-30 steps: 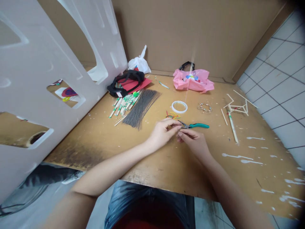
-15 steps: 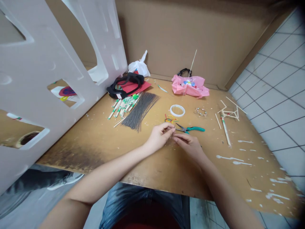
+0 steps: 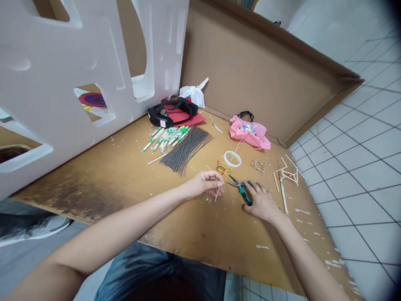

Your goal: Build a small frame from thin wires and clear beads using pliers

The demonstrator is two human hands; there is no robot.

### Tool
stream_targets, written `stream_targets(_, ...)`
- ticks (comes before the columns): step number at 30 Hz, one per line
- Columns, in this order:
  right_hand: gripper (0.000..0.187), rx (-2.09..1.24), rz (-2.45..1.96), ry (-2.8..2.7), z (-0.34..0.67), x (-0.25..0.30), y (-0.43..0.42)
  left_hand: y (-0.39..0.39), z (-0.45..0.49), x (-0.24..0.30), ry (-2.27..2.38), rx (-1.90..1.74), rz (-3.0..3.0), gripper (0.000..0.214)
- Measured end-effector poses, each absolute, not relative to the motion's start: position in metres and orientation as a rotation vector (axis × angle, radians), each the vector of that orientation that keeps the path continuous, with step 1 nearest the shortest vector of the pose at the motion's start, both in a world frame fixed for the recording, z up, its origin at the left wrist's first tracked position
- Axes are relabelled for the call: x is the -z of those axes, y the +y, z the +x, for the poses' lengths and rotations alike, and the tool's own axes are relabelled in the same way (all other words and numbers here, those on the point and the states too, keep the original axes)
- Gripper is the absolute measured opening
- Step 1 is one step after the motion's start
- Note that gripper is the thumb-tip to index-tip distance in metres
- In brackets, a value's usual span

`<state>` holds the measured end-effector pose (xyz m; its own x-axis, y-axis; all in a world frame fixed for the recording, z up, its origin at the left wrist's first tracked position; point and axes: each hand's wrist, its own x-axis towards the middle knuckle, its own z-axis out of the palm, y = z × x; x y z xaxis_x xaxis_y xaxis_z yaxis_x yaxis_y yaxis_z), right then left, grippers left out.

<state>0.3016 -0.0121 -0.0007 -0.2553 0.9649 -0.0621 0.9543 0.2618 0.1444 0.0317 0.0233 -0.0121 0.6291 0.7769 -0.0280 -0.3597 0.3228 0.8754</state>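
Worktable (image 3: 131, 175): brown top, scuffed, white drips along its 3–4 o'clock side. Clock as seen by wearer, 12 = far side.

White plastic panel w/ cut-outs (image 3: 94, 50) stands at approx 10 o'clock; brown board (image 3: 238, 67) closes off 12–1.

Dk grey bundle of thin rods (image 3: 188, 148) on tabletop; black strap-like item (image 3: 161, 119) at its 11, partly over red sheet (image 3: 196, 120). Green-marked sticks (image 3: 166, 138) just beside bundle, 9–10. Pink bag (image 3: 261, 140) well apart, btwn 2 and 3 of bundle.

Stick frame (image 3: 283, 194) at 4–5 from bag.

R hand (image 3: 260, 200): 7–8 from frame, fingers spread, at the handles of the pliers (image 3: 243, 193); can't tell if grip is closed. Pliers lie at R hand's 10, teal handles, jaws parted, tips twd 10–11.

L hand (image 3: 208, 184): 9–10 from R hand, thumb + fingers pinching a thin straight piece (image 3: 217, 194), free end twd 7.

Tape roll (image 3: 234, 165): 11–12 from pliers, flat. Coloured bands (yellow/red/green) (image 3: 223, 169): small tangle just beside roll, at its 7.
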Motion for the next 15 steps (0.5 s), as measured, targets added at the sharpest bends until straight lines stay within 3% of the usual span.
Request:
stream_targets(4, 0.077, -0.077, 1.772, 2.352, 0.295, -0.002, 0.001, 0.023, 0.029, 0.015, 0.507, -0.758, 0.973, 0.037)
stream_targets(11, 0.034, 0.084, 2.142, 2.239, 0.3, -0.003, 0.006, 0.025, 0.028, 0.017, 0.584, -0.74, 1.015, 0.032)
stream_targets(13, 0.034, 0.394, 2.2, 2.301, 0.301, -0.007, -0.001, 0.025, 0.029, 0.017, 0.614, -0.737, 1.016, 0.028)
stream_targets(15, 0.038, 1.043, 2.209, 2.445, 0.296, -0.012, -0.01, 0.025, 0.03, 0.018, 0.653, -0.741, 1.014, 0.025)
